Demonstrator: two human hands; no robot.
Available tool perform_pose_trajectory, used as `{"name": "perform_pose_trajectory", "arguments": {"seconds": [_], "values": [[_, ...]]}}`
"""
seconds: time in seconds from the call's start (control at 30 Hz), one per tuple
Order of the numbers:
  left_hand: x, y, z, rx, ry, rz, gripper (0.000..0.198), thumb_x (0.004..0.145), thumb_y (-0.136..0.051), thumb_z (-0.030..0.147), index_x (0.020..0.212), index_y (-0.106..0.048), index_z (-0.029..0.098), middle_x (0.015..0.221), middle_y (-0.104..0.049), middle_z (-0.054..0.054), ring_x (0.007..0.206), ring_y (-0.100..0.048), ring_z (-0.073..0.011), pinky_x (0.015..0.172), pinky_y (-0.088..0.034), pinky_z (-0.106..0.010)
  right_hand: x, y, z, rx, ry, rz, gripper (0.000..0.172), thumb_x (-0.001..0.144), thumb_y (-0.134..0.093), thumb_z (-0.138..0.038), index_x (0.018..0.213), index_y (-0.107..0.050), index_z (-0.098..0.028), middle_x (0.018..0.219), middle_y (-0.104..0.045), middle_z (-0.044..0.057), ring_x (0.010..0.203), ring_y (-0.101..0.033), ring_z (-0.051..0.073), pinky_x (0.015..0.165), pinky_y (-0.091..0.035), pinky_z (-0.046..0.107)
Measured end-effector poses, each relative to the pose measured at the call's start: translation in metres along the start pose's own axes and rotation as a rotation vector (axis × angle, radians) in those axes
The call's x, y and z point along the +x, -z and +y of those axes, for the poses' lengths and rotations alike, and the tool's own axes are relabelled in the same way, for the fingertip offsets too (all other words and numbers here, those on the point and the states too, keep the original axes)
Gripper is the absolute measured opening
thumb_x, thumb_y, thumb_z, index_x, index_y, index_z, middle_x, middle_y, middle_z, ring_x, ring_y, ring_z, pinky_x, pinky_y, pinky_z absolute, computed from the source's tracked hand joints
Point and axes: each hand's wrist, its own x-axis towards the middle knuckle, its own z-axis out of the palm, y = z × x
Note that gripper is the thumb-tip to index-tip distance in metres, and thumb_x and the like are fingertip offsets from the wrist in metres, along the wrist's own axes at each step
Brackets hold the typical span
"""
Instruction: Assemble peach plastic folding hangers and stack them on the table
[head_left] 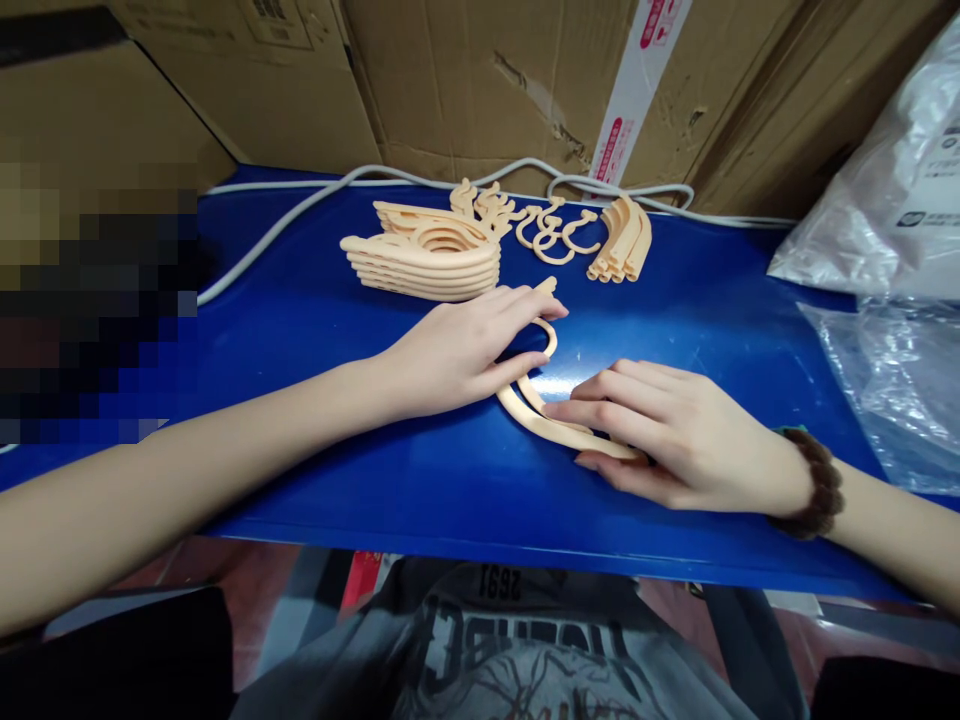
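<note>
A beige curved plastic hanger piece (551, 428) lies low over the blue table between my two hands. My left hand (472, 345) covers its upper left part, with the thumb and fingers around a curved section. The palm hides some of the piece there. At its lower right end, my right hand (682, 435) grips it between thumb and fingers. Just beyond my left hand stands a neat stack of matching beige pieces (424, 272). Loose beige hooks (546, 248) lie behind the piece, beside a bundle of curved beige tubes (626, 240).
Small wavy beige parts (487, 205) lie behind the stack. A white cable (315, 205) runs along the back of the blue table (450, 490). Cardboard boxes (480, 90) wall the rear. Clear plastic bags (892, 200) cover the right side. The far left is pixelated.
</note>
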Motion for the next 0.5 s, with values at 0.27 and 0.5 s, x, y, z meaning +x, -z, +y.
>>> {"name": "perform_pose_trajectory", "arguments": {"seconds": [0.27,0.5], "values": [[0.000,-0.001,-0.004,-0.116,-0.030,0.025,0.036,0.107,-0.042,0.020,0.141,-0.053,0.015,0.142,-0.065,-0.011,0.132,-0.061,-0.0207,0.110,-0.050,-0.032,-0.001,0.000,0.004,-0.001,-0.023,0.018,0.034,0.099,-0.053,-0.015,0.131,-0.062,-0.012,0.105,-0.071,0.011,0.095,-0.061,0.022,0.079,-0.045,0.036],[0.001,-0.007,-0.015,-0.071,-0.089,0.024,0.029,0.103,-0.054,0.018,0.132,-0.060,0.016,0.131,-0.068,-0.009,0.122,-0.063,-0.0220,0.103,-0.052,-0.033,-0.002,-0.003,0.012,-0.011,-0.072,0.061,0.039,0.094,-0.051,-0.008,0.132,-0.060,-0.014,0.109,-0.071,0.010,0.102,-0.060,0.023,0.087,-0.043,0.037]]}}
